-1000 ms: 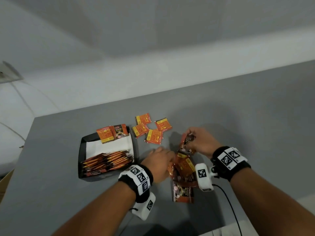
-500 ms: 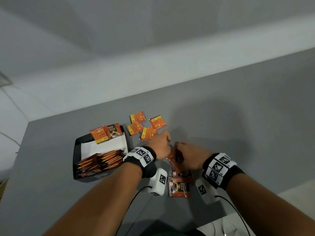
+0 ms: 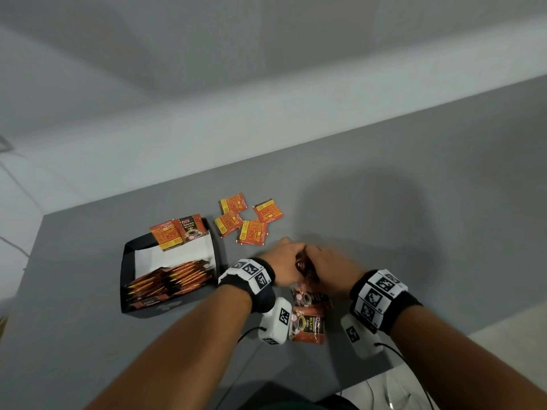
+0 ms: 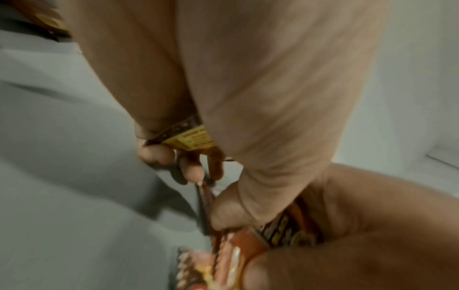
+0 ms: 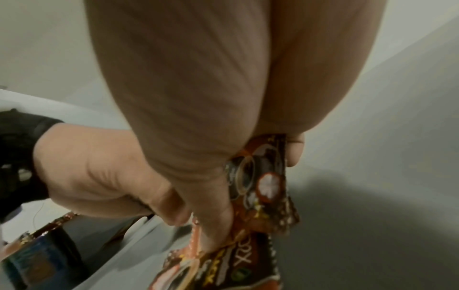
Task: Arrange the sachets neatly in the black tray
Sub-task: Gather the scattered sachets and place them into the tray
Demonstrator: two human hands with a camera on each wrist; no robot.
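A black tray (image 3: 126, 270) with a white liner sits at the left of the grey table; a row of orange-brown sachets (image 3: 168, 281) stands on edge in its near half, and two sachets (image 3: 177, 233) lean on its far rim. My left hand (image 3: 284, 261) and right hand (image 3: 328, 266) meet over the table and together grip a bunch of sachets (image 3: 305, 266), seen close in the right wrist view (image 5: 261, 176) and the left wrist view (image 4: 285, 227). More sachets (image 3: 307, 321) lie under the hands. Several loose sachets (image 3: 248, 221) lie beyond the tray.
The grey table (image 3: 414, 217) stretches bare to the right and far side. Its near right edge (image 3: 444, 353) is close to my right wrist, with cables hanging there. A pale wall rises behind.
My left hand came right from beside the tray to meet the right hand. Both now hold the sachet bunch together, slightly lifted and closer to me.
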